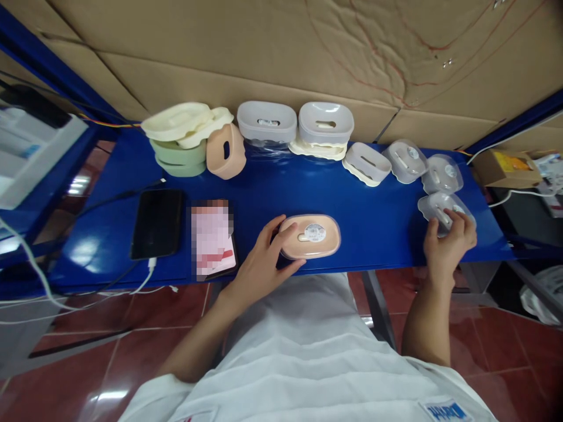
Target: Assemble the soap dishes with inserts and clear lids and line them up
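Note:
On the blue table in front of me sits a peach oval box (pixel 325 243) under a clear lid, with a round label and a small white handle on top. My left hand (pixel 261 258) grips its left end, thumb along the near side and fingers over the top and far side. Far to the right, my right hand (pixel 453 237) has its fingers closed on a clear lid (pixel 433 206) with a white handle. Two more clear lids (pixel 407 159) with round labels lie just behind that one. My right fingers partly cover the lid they hold.
Along the back stand grey oval boxes (pixel 267 126), a peach box (pixel 233 153) on its side, green boxes (pixel 180 159) and cream trays (pixel 176 120). A black phone (pixel 157 225) on a white cable and a second phone (pixel 213 240), its screen blurred, lie left. Cardboard (pixel 220 53) lines the back.

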The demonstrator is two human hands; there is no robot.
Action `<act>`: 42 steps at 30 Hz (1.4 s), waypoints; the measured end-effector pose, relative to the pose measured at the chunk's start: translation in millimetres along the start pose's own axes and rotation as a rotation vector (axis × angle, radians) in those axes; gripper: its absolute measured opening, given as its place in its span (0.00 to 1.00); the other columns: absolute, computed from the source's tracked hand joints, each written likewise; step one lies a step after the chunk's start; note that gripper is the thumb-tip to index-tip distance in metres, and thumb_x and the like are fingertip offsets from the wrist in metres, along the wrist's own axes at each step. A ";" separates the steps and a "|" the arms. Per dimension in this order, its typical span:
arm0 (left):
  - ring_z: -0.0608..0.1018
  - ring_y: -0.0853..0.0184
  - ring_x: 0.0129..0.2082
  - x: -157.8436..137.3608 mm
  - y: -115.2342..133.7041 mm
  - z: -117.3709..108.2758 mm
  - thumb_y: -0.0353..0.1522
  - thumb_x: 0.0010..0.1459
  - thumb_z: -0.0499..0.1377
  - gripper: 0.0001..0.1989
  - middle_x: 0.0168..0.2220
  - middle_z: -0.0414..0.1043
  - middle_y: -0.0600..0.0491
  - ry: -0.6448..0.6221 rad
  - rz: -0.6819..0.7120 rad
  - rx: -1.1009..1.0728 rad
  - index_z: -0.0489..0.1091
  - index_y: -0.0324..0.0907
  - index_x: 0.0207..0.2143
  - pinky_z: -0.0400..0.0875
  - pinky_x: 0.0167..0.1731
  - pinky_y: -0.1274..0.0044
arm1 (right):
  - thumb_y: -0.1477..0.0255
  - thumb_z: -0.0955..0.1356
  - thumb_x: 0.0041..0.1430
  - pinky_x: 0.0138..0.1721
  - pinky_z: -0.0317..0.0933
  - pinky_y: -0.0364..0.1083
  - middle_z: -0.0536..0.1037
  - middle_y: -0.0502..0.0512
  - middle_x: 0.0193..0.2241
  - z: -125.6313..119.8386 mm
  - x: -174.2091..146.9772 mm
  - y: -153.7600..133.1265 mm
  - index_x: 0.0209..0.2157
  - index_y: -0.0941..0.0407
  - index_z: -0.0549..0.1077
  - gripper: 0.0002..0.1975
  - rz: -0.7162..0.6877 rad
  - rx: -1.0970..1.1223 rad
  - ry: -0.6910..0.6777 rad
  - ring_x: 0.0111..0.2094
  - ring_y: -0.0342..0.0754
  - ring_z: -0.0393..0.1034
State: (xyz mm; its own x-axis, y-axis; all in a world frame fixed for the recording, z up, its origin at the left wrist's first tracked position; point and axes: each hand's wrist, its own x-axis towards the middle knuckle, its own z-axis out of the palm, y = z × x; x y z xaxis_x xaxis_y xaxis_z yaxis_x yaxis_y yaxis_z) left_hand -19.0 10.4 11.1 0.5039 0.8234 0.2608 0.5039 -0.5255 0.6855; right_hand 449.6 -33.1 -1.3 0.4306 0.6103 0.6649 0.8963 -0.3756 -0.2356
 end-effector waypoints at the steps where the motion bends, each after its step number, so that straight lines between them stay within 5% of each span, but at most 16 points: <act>1: 0.64 0.47 0.74 -0.1 -0.2 0.0 0.39 0.69 0.66 0.39 0.73 0.52 0.41 0.001 -0.005 -0.002 0.50 0.55 0.74 0.67 0.70 0.52 | 0.57 0.67 0.63 0.62 0.62 0.67 0.77 0.74 0.58 2.8 3.9 0.4 0.55 0.56 0.78 0.25 -0.022 0.024 -0.014 0.61 0.70 0.72; 4: 0.66 0.49 0.72 -0.1 -0.3 -0.2 0.39 0.68 0.66 0.39 0.71 0.55 0.42 0.001 -0.019 -0.017 0.51 0.56 0.74 0.67 0.70 0.53 | 0.57 0.65 0.66 0.64 0.61 0.66 0.77 0.75 0.58 7.3 20.9 -3.7 0.56 0.58 0.76 0.25 -0.080 0.097 -0.115 0.63 0.68 0.71; 8: 0.67 0.50 0.71 0.9 1.0 -0.6 0.38 0.68 0.66 0.39 0.70 0.56 0.43 -0.001 -0.025 -0.031 0.51 0.56 0.74 0.66 0.70 0.54 | 0.58 0.63 0.73 0.72 0.40 0.74 0.71 0.71 0.67 -4.5 25.0 -36.1 0.62 0.55 0.73 0.24 -0.136 0.134 -0.177 0.73 0.67 0.59; 10: 0.67 0.50 0.71 1.3 1.5 -0.3 0.39 0.68 0.66 0.39 0.71 0.57 0.43 -0.018 -0.022 -0.017 0.51 0.56 0.74 0.67 0.70 0.55 | 0.56 0.65 0.74 0.73 0.45 0.73 0.68 0.68 0.70 -16.6 9.8 -68.7 0.67 0.52 0.69 0.26 -0.292 0.300 -0.290 0.75 0.65 0.56; 13: 0.68 0.48 0.71 0.8 0.9 0.6 0.43 0.68 0.66 0.39 0.72 0.60 0.43 -0.060 0.021 0.043 0.52 0.55 0.75 0.67 0.69 0.54 | 0.50 0.73 0.66 0.71 0.57 0.68 0.56 0.65 0.76 -30.6 -26.2 -125.7 0.74 0.47 0.59 0.42 -0.653 0.600 -0.683 0.76 0.64 0.53; 16: 0.67 0.47 0.72 -0.8 -1.2 1.3 0.46 0.68 0.66 0.43 0.73 0.60 0.41 -0.075 0.049 0.077 0.47 0.53 0.77 0.66 0.69 0.52 | 0.54 0.74 0.67 0.71 0.61 0.64 0.52 0.63 0.78 -33.9 -51.8 -163.2 0.75 0.45 0.58 0.41 -0.801 0.684 -0.845 0.77 0.63 0.52; 20: 0.63 0.47 0.75 -1.9 -1.3 -0.5 0.45 0.70 0.64 0.46 0.76 0.54 0.40 -0.079 0.028 0.066 0.40 0.53 0.79 0.65 0.70 0.53 | 0.59 0.75 0.66 0.70 0.63 0.62 0.61 0.62 0.73 -33.2 -34.5 -148.2 0.71 0.45 0.66 0.35 -0.705 0.644 -0.635 0.73 0.62 0.61; 26: 0.65 0.49 0.74 -1.0 0.0 -2.6 0.42 0.73 0.61 0.39 0.75 0.56 0.43 -0.121 0.045 0.103 0.46 0.54 0.78 0.64 0.70 0.53 | 0.48 0.77 0.58 0.69 0.58 0.62 0.69 0.76 0.64 -2.4 71.9 -58.4 0.69 0.60 0.67 0.46 -0.426 0.338 -0.130 0.69 0.64 0.63; 29: 0.67 0.48 0.72 -1.3 -2.2 -1.0 0.42 0.74 0.59 0.33 0.75 0.58 0.42 -0.133 0.079 0.155 0.55 0.52 0.75 0.63 0.71 0.51 | 0.51 0.78 0.58 0.66 0.58 0.59 0.67 0.83 0.63 36.7 120.7 -33.7 0.67 0.66 0.67 0.46 -0.239 0.153 -0.147 0.67 0.64 0.62; 33: 0.68 0.48 0.71 -1.1 -3.8 -0.3 0.41 0.74 0.59 0.27 0.73 0.60 0.41 -0.135 0.101 0.168 0.63 0.47 0.71 0.64 0.70 0.51 | 0.57 0.78 0.59 0.63 0.57 0.59 0.65 0.86 0.65 75.3 150.2 -35.0 0.70 0.68 0.63 0.47 -0.103 0.015 -0.287 0.68 0.64 0.60; 38: 0.69 0.48 0.69 0.8 -2.1 -1.6 0.41 0.74 0.59 0.24 0.72 0.63 0.41 -0.147 0.109 0.177 0.67 0.47 0.68 0.65 0.69 0.51 | 0.54 0.69 0.71 0.69 0.47 0.64 0.57 0.83 0.73 70.2 129.0 -74.3 0.75 0.68 0.53 0.46 -0.280 -0.035 -0.203 0.75 0.65 0.49; 42: 0.69 0.48 0.69 1.2 -2.1 -1.0 0.41 0.75 0.58 0.23 0.72 0.62 0.40 -0.158 0.125 0.218 0.68 0.44 0.67 0.65 0.69 0.51 | 0.53 0.62 0.77 0.70 0.50 0.60 0.70 0.72 0.68 64.2 98.4 -116.3 0.72 0.63 0.63 0.34 -0.591 0.093 -0.329 0.70 0.60 0.61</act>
State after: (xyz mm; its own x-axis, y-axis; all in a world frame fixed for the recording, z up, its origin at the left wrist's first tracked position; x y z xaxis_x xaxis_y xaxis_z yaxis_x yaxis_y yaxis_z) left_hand -20.2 12.7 10.6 0.6656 0.7151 0.2136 0.5614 -0.6683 0.4880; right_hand 394.5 115.4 46.0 -0.1371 0.8804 0.4540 0.9899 0.1384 0.0306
